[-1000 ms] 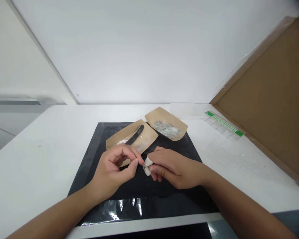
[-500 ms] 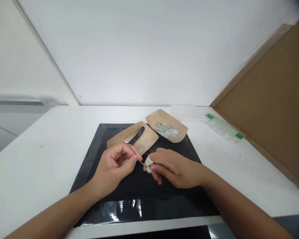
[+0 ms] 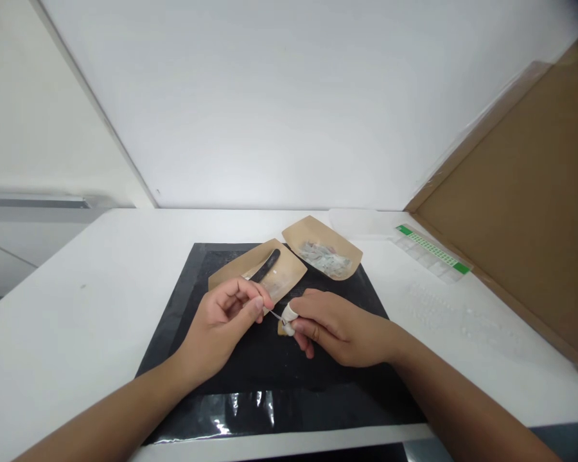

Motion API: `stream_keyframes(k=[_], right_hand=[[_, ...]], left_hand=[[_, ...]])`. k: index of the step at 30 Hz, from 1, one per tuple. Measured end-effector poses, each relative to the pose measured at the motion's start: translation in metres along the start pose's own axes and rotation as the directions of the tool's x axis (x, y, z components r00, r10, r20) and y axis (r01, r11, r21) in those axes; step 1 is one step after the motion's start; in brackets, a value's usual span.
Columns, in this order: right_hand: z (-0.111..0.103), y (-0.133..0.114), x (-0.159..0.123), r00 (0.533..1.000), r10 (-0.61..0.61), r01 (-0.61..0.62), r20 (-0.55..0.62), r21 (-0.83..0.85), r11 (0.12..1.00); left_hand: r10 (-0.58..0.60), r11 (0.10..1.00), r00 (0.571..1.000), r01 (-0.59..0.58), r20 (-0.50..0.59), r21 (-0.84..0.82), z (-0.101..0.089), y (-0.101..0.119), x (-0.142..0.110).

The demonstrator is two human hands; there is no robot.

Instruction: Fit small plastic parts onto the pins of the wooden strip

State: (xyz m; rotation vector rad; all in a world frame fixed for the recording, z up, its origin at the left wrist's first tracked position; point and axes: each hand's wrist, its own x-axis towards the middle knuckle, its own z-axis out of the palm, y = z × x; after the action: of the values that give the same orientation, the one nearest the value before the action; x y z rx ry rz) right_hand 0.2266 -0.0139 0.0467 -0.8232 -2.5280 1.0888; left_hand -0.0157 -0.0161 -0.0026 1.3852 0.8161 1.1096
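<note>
Both hands meet over the black mat [image 3: 260,366]. My left hand [image 3: 221,321] is closed in a pinch of thumb and forefinger on a thin pale strip [image 3: 275,315]. The strip's other end reaches the fingertips of my right hand [image 3: 334,326], which are pressed together around something small that I cannot make out. White coverings [image 3: 289,313] wrap fingertips of the right hand. A small yellowish piece [image 3: 281,329] shows just below them, partly hidden. Behind my left hand, a brown paper tray [image 3: 289,274] holds a dark curved tool [image 3: 267,264], its lower end hidden.
A second brown paper tray [image 3: 308,226] with greyish flakes [image 3: 325,258] overlaps the mat's back edge. To the right lie a clear compartment box [image 3: 428,253] with a green label strip and small clear bits [image 3: 433,305]. A cardboard panel [image 3: 520,212] stands along the right side.
The view has shifted slightly, so the scene sits a little lower. The hands keep nearly the same pose; a bit more of the yellowish piece shows under the right fingertips.
</note>
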Motion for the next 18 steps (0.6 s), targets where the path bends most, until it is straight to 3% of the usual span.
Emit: stream_keyframes(k=[5,9,18], right_hand=[[0.000,0.000,0.000,1.000,-0.008,0.008,-0.003,-0.017,1.000],[-0.001,-0.001,0.000,1.000,-0.019,0.019,-0.005,-0.017,1.000],[-0.001,0.005,0.000,0.995,0.054,-0.062,-0.083,-0.088,0.994]], left_hand=[[-0.066,0.979,0.998,0.068,0.013,-0.192,0.001,-0.003,-0.001],[-0.096,0.932,0.992,0.063,-0.077,-0.357,-0.002,0.000,0.005],[0.040,0.998,0.996,-0.043,-0.075,-0.040,-0.006,0.001,0.008]])
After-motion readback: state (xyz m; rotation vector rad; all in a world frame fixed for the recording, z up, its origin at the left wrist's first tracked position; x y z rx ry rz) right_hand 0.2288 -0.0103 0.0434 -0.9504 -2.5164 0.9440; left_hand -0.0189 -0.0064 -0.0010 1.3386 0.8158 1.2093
